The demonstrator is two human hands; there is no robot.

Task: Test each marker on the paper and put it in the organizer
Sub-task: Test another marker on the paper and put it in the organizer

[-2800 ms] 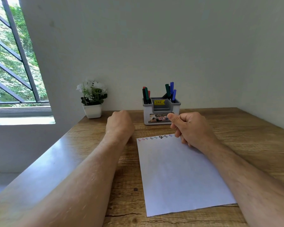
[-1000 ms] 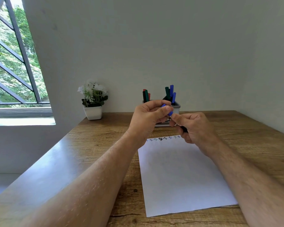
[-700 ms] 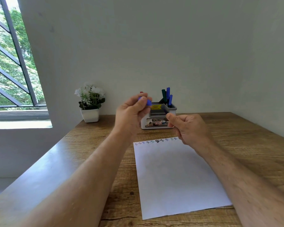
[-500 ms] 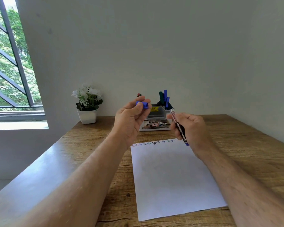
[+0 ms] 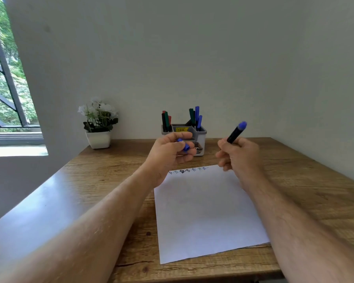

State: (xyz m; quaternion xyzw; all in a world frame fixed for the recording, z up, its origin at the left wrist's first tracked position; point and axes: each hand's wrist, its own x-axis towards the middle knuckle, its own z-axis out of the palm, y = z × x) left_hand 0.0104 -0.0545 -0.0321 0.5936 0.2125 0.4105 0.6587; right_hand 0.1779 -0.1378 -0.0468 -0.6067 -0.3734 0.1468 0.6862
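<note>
A white sheet of paper (image 5: 204, 209) lies on the wooden desk, with a row of small coloured test marks along its far edge. My right hand (image 5: 238, 153) grips a black marker with a blue end (image 5: 236, 132), the blue end pointing up and away, just above the paper's far right corner. My left hand (image 5: 170, 152) pinches the marker's blue cap (image 5: 184, 145) between thumb and fingers, above the paper's far left corner. Behind both hands stands the grey and white organizer (image 5: 200, 132) holding several red, green and blue markers.
A small white pot with white flowers (image 5: 98, 124) stands at the desk's back left. A window with dark bars (image 5: 4, 78) is at the left. Walls close the desk at the back and right.
My left hand pulled the blue cap off the marker and moved left with it. My right hand turned the marker so its blue end now points upward.
</note>
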